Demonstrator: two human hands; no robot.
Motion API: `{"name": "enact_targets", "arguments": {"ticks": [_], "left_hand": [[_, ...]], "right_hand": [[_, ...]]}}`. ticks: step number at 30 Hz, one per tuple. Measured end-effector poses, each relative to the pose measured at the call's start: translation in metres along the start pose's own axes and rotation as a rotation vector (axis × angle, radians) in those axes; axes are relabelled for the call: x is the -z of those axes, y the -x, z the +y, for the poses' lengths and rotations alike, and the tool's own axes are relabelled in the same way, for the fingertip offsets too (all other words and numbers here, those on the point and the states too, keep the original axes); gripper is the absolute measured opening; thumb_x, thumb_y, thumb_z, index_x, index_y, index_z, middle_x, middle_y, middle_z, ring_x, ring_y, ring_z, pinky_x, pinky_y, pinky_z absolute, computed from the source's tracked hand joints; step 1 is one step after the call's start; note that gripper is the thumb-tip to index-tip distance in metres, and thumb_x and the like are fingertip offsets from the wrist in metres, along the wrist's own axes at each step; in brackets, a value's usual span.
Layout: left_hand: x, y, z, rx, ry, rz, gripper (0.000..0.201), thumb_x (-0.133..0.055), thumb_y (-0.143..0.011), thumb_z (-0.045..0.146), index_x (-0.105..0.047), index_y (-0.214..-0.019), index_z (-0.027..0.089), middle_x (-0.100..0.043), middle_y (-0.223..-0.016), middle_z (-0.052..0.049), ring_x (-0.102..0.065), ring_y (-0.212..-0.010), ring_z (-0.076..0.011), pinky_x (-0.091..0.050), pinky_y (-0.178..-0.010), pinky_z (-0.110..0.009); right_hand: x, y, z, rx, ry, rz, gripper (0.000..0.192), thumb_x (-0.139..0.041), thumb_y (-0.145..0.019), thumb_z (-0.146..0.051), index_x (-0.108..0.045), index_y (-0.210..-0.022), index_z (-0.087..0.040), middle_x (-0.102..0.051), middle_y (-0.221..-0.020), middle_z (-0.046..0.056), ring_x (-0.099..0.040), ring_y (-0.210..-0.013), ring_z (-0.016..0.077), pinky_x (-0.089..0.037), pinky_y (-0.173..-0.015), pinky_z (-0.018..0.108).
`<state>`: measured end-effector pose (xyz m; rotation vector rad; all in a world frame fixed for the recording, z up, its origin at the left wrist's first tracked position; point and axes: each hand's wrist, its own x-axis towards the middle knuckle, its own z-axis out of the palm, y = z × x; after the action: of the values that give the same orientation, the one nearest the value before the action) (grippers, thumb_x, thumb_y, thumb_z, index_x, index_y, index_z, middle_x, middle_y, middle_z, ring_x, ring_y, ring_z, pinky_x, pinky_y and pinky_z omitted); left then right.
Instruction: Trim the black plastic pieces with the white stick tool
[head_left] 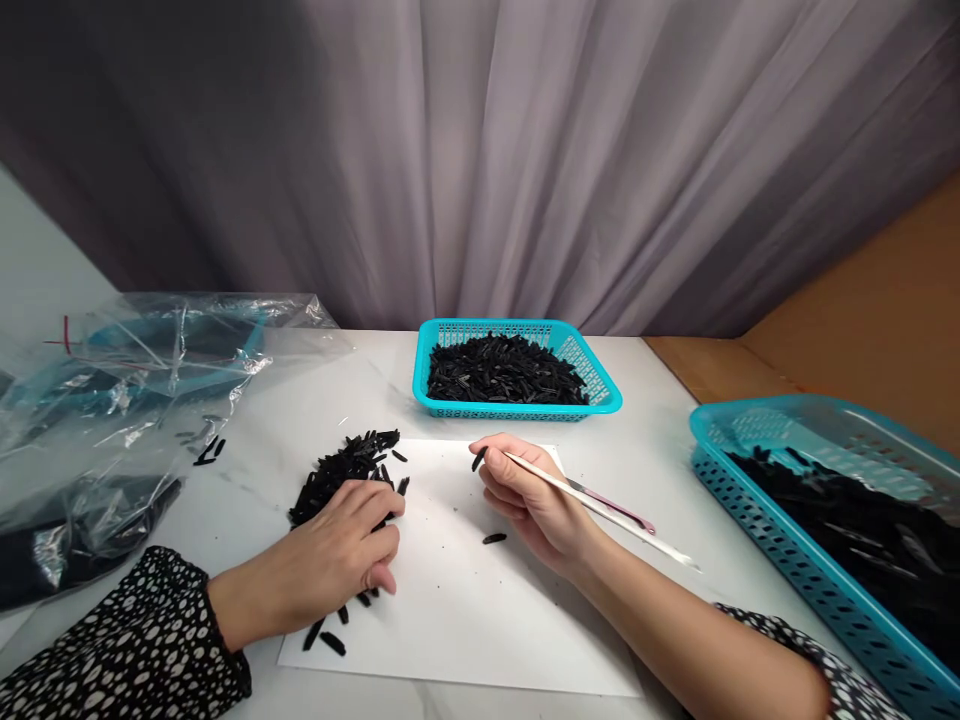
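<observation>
The right hand (534,500) pinches a black piece (479,459) above paper (457,635), presumably laid for contrast, toward one o'clock; the left hand (337,545) curls against the pile (335,476) at ten o'clock, any grip undeterminable.

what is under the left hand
A heap of thin black elongated pieces shows just beyond the left hand, and a few loose black pieces lie on its near side, on the white rectangular paper sheet. Whatever lies directly beneath the hand is covered and cannot be seen.

The black pieces (330,478) look rough, the paper (450,625) smooth.
</observation>
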<state>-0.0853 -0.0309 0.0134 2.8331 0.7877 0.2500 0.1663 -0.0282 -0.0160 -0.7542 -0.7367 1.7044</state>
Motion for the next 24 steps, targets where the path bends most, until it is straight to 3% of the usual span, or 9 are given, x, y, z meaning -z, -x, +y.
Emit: {"name": "enact_targets", "arguments": {"ticks": [4,6,11,15,18,20,22,24], "left_hand": [[0.01,0.007,-0.004,-0.128,-0.024,-0.08,0.039,-0.067,-0.082,0.055,-0.058,-0.095,0.019,-0.062,-0.112,-0.01,-0.053,-0.105,-0.0284,-0.041,-0.093,-0.04],[0.01,0.011,-0.006,-0.204,-0.098,-0.08,0.046,-0.063,-0.081,0.062,-0.057,-0.095,0.019,-0.063,-0.109,-0.01,-0.053,-0.1,-0.0281,-0.037,-0.093,-0.041],[0.0,0.002,-0.006,-0.196,-0.209,-0.103,0.027,-0.065,-0.088,0.042,-0.055,-0.077,0.019,-0.061,-0.087,-0.004,-0.047,-0.077,-0.021,-0.037,-0.075,-0.035],[-0.008,-0.018,-0.005,-0.216,-0.231,-0.055,0.024,-0.059,-0.091,0.028,-0.055,-0.069,0.019,-0.057,-0.077,-0.003,-0.046,-0.074,-0.0196,-0.036,-0.073,-0.033],[-0.009,-0.034,-0.004,-0.119,-0.166,0.04,0.029,-0.048,-0.096,0.022,-0.055,-0.068,0.018,-0.057,-0.075,-0.003,-0.046,-0.073,-0.019,-0.036,-0.072,-0.033],[-0.005,-0.046,-0.003,-0.018,0.0,0.086,0.032,-0.044,-0.097,0.022,-0.055,-0.067,0.019,-0.058,-0.073,-0.002,-0.047,-0.075,-0.0186,-0.037,-0.073,-0.032],[0.002,-0.058,0.0,0.128,0.233,0.143,0.039,-0.041,-0.098,0.028,-0.052,-0.062,0.019,-0.055,-0.063,-0.001,-0.047,-0.07,-0.0174,-0.037,-0.068,-0.03],[0.008,-0.07,0.003,0.379,0.492,0.161,0.043,-0.04,-0.098,0.037,-0.052,-0.061,0.019,-0.05,-0.055,0.001,-0.043,-0.055,-0.0134,-0.034,-0.057,-0.027]], "right_hand": [[0.001,-0.001,0.0,-0.002,-0.003,0.001,0.034,-0.083,-0.069,-0.042,-0.07,-0.085,-0.016,-0.027,-0.052,-0.01,-0.014,-0.048,0.0061,-0.009,-0.045,0.024],[0.001,-0.001,0.0,-0.006,-0.001,-0.002,0.034,-0.083,-0.069,-0.042,-0.069,-0.085,-0.015,-0.027,-0.052,-0.01,-0.014,-0.048,0.006,-0.009,-0.045,0.024],[0.002,-0.001,0.001,-0.02,0.003,-0.008,0.034,-0.082,-0.071,-0.042,-0.068,-0.085,-0.015,-0.027,-0.051,-0.01,-0.013,-0.048,0.0064,-0.008,-0.045,0.025],[0.004,-0.001,0.004,-0.018,-0.009,-0.024,0.031,-0.08,-0.074,-0.041,-0.068,-0.087,-0.015,-0.027,-0.05,-0.01,-0.012,-0.047,0.0067,-0.008,-0.045,0.024],[0.004,-0.001,0.005,-0.02,-0.007,-0.014,0.03,-0.08,-0.074,-0.039,-0.068,-0.087,-0.015,-0.026,-0.051,-0.01,-0.012,-0.048,0.0072,-0.008,-0.045,0.024],[0.004,-0.002,0.005,-0.023,-0.006,-0.007,0.03,-0.08,-0.074,-0.039,-0.068,-0.087,-0.015,-0.026,-0.051,-0.01,-0.012,-0.048,0.0072,-0.009,-0.045,0.023],[0.004,-0.003,0.005,-0.024,-0.006,0.0,0.03,-0.08,-0.073,-0.039,-0.068,-0.086,-0.015,-0.027,-0.051,-0.01,-0.012,-0.048,0.0071,-0.009,-0.044,0.023],[0.005,-0.003,0.005,-0.016,-0.009,0.005,0.029,-0.08,-0.073,-0.038,-0.068,-0.085,-0.015,-0.026,-0.051,-0.01,-0.013,-0.048,0.0069,-0.009,-0.044,0.022]]}}
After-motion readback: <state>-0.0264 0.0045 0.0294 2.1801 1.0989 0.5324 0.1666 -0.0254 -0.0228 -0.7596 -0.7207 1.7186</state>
